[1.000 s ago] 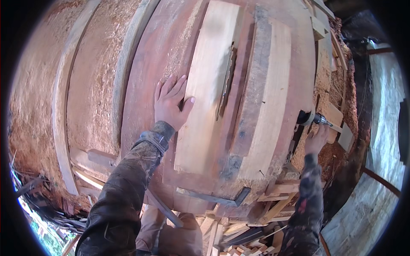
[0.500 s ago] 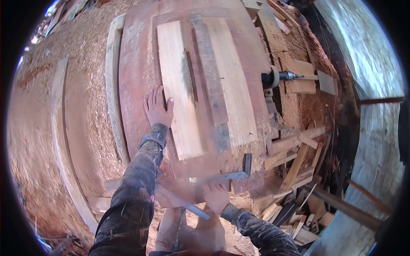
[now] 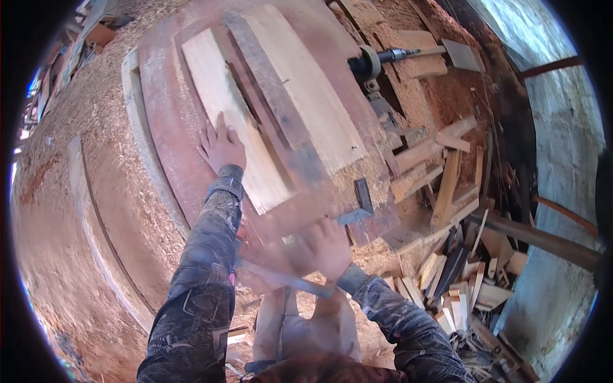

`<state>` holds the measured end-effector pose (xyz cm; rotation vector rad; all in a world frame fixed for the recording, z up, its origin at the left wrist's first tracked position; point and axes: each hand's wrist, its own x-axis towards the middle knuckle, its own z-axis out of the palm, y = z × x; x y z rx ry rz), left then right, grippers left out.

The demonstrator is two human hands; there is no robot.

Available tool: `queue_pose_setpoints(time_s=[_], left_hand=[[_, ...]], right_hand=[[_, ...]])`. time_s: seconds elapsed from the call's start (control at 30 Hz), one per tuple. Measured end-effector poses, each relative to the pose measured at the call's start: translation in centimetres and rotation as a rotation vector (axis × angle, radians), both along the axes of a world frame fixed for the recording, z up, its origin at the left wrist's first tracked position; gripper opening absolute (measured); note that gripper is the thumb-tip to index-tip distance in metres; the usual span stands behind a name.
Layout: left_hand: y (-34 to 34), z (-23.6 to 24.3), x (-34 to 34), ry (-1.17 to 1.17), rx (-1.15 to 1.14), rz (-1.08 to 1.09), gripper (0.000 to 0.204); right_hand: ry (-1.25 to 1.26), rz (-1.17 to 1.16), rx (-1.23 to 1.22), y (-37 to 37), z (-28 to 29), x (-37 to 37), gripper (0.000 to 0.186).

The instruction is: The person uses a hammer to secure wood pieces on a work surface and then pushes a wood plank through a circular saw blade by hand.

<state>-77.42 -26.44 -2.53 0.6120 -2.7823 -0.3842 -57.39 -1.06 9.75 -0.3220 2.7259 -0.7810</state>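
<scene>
My left hand [image 3: 223,145] lies with its fingers spread over the left edge of a pale wooden board [image 3: 258,169], which rests on a reddish-brown worktable [image 3: 159,96]. To the right are a dark weathered strip [image 3: 271,86] and a second pale plank [image 3: 319,105], with a nail in its near end. My right hand [image 3: 331,247] is at the table's near edge, smeared by motion. It overlaps the left end of a metal try square [image 3: 359,212]; whether it grips the square cannot be made out. A grey metal bar [image 3: 287,279] crosses just below that hand.
A drill chuck [image 3: 396,55] on a machine shaft juts out at the table's right side. Wood offcuts [image 3: 469,287] are heaped at the lower right. A long timber [image 3: 96,236] lies on the sawdust-covered ground at left. A grey sheet wall [image 3: 562,121] stands at far right.
The whole view has turned, so the table and boards sit further left and tilted. My right hand has moved forward over the square's end. My left hand stays on the board's left edge.
</scene>
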Motion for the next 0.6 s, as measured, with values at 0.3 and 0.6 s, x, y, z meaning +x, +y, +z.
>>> queue_pose_setpoints(time_s=[0.3, 0.6], left_hand=[[-0.3, 0.1, 0.3, -0.061, -0.089, 0.012, 0.048], [1.1, 0.5, -0.7, -0.158, -0.048, 0.039, 0.049]], right_hand=[[-0.179, -0.061, -0.023, -2.8, 0.8, 10.0, 0.032], [-0.128, -0.006, 0.067, -9.5, -2.4, 10.8, 0.031]])
